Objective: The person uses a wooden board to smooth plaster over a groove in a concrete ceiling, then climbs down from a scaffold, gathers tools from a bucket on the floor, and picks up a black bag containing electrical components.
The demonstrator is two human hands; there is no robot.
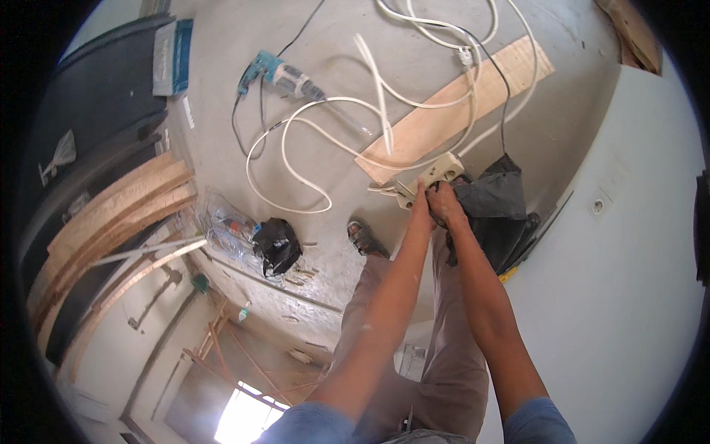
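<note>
A cream power strip (442, 169) is held up in front of my legs, its socket face showing. My left hand (420, 198) is closed around its lower edge. Right beside it, my right hand (444, 201) has its fingers curled against the strip; whatever lies inside them is too small and covered to make out. A dark grey and black cloth bag (497, 200) sits just right of my right hand, against the wall. From the strip, a white cable (481, 137) runs up and away over the floor. A thin black cord (505, 103) reaches the top of the bag.
A wooden board (451, 111) lies under the looped cables. A teal drill (285, 76) with a long bit rests at the far left. Curved wooden pieces (122, 211), a black plastic bag (276, 246) and scraps are at the left. A white wall (621, 244) with a socket borders the right.
</note>
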